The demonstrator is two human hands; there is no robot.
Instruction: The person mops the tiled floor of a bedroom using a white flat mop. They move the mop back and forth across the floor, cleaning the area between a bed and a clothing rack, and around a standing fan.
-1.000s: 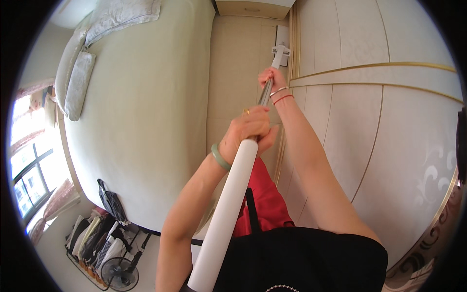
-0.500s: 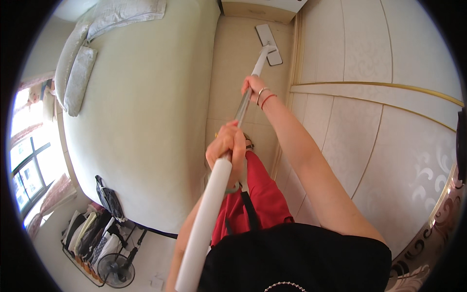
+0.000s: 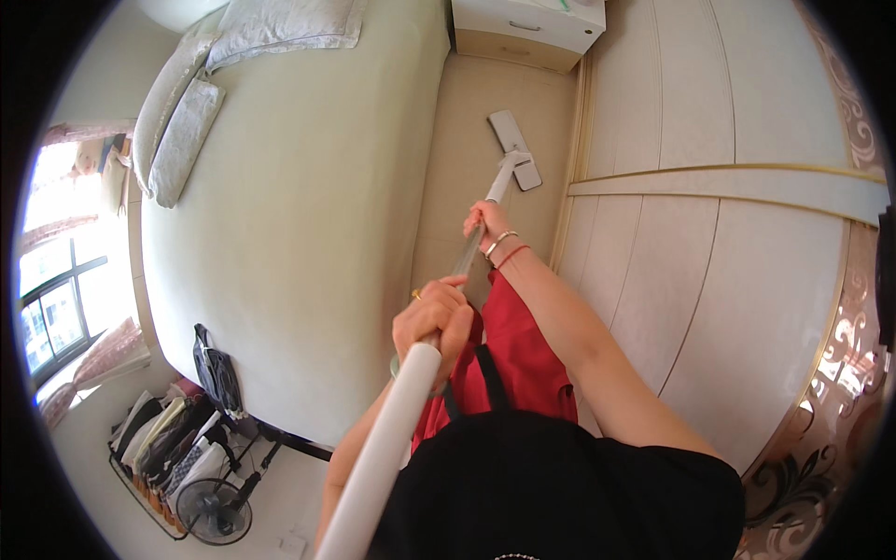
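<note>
A flat mop (image 3: 385, 446) with a white and metal pole runs from the bottom of the view up toward the far floor. Its rectangular white head (image 3: 510, 132) lies flat on the beige tiles between the bed and the wardrobe. My left hand (image 3: 433, 322), with a ring on one finger, is closed around the pole just above the thick white grip. Farther along, my right hand (image 3: 485, 226) grasps the metal part near the lower white sleeve, a bangle and a red cord at its wrist.
A bed (image 3: 308, 215) with pale green bedding borders the floor strip (image 3: 457, 121) on the left. White wardrobe doors (image 3: 653, 261) line the right. A drawer cabinet (image 3: 527, 30) stands at the far end. A fan (image 3: 214, 511) and a clothes rack (image 3: 168, 448) are at lower left.
The mop head has come nearer to me along the floor, and both hands have drawn back with the pole. More of the drawer cabinet shows as the view has shifted.
</note>
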